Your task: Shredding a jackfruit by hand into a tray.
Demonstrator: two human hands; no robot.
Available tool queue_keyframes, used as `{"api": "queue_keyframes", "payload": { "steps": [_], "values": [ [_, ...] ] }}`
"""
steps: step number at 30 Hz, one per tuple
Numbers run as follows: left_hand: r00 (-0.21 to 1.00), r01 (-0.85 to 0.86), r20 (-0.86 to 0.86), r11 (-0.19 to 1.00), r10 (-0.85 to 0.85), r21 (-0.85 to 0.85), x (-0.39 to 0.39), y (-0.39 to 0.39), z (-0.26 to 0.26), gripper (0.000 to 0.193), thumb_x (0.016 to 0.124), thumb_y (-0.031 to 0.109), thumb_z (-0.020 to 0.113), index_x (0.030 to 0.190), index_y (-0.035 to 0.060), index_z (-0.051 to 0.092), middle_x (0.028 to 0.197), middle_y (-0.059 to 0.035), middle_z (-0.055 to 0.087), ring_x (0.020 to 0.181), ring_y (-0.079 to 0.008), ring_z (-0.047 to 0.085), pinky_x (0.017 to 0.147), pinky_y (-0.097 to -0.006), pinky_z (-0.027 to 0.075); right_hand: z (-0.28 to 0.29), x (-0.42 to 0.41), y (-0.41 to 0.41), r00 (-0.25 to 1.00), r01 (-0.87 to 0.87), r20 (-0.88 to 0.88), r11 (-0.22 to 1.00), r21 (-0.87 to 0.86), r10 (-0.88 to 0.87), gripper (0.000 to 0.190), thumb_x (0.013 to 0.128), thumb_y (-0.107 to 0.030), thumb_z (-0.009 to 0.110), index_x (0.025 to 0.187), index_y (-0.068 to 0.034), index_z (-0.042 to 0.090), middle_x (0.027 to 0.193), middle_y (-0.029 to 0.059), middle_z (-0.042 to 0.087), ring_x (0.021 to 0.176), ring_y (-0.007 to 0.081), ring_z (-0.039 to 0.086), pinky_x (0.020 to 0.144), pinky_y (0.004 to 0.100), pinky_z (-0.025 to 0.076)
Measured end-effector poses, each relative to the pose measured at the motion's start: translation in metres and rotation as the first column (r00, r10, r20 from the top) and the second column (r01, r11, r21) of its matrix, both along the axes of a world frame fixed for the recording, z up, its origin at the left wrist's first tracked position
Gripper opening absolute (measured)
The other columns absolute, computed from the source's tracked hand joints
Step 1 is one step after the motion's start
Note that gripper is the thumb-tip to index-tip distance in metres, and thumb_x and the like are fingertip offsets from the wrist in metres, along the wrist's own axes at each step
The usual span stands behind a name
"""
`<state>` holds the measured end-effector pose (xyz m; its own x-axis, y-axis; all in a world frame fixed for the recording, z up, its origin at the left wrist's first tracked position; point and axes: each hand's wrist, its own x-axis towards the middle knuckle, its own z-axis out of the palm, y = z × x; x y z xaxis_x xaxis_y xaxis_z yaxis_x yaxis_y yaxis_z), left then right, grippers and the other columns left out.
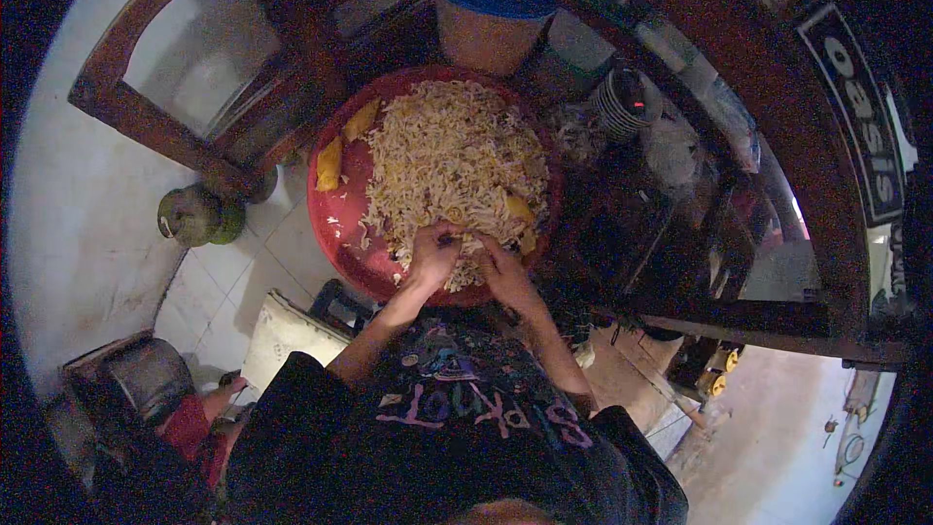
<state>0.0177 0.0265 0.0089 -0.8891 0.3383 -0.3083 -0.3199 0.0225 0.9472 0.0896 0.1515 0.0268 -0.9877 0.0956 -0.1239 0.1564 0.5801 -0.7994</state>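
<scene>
A round red plastic tray point(350, 233) lies before me, heaped with pale shredded food, probably shredded chicken point(452, 153). My left hand point(435, 255) is over the near part of the heap, its fingers bent close to the other hand. Beside it on the right, my right hand point(504, 270) reaches into the same spot, fingertips nearly meeting. A small piece may be between the fingers, but it is too blurred to tell. Larger yellowish chunks point(330, 164) rest at the tray's left side, and another yellow chunk point(519, 210) sits on the heap at the right.
A bucket with a blue rim point(492, 36) stands behind the tray. Stacked bowls point(621, 106) and plastic bags point(670, 153) are to the right, inside a wooden-framed glass cabinet. Green gas cylinders point(193, 217) stand on the tiled floor at left. Another person's arm point(222, 397) shows at lower left.
</scene>
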Motion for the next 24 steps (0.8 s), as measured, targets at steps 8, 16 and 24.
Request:
{"api": "queue_keyframes", "payload": {
  "steps": [8,16,24],
  "values": [
    [0.978,0.016,-0.210,1.000,-0.010,0.026,0.005,0.005,-0.002,0.022,0.069,-0.010,0.050,0.085,0.0015,0.058,0.082,-0.0073,0.057,0.070,-0.0122,0.054,0.062,-0.0252,0.047,-0.014,0.004,-0.001,0.989,0.145,0.001,0.989,-0.020,-0.145,0.033,0.084,-0.012,0.040,0.116,-0.006,0.044,0.106,0.0157,0.053,0.096,0.0229,0.052,0.084,0.0322,0.039],
    [0.988,-0.105,0.128,0.976,0.081,0.189,0.008,0.003,-0.019,0.029,0.064,-0.014,0.051,0.087,0.0020,0.058,0.082,-0.0056,0.057,0.072,-0.0123,0.054,0.063,-0.0252,0.048,-0.023,0.005,0.011,0.989,0.140,-0.053,0.989,0.045,-0.138,0.033,0.083,-0.014,0.042,0.115,-0.006,0.045,0.086,0.0111,0.059,0.077,0.0203,0.056,0.072,0.0317,0.044],
    [0.997,-0.071,0.048,0.991,0.066,0.109,0.010,-0.001,0.002,0.027,0.065,-0.012,0.053,0.089,-0.0006,0.058,0.081,-0.0071,0.059,0.075,-0.0126,0.055,0.062,-0.0249,0.047,-0.039,0.004,0.019,0.993,0.101,-0.078,0.990,0.102,-0.093,0.034,0.083,-0.016,0.045,0.115,-0.005,0.045,0.075,0.0080,0.057,0.062,0.0156,0.053,0.059,0.0297,0.044]
  ]
}}
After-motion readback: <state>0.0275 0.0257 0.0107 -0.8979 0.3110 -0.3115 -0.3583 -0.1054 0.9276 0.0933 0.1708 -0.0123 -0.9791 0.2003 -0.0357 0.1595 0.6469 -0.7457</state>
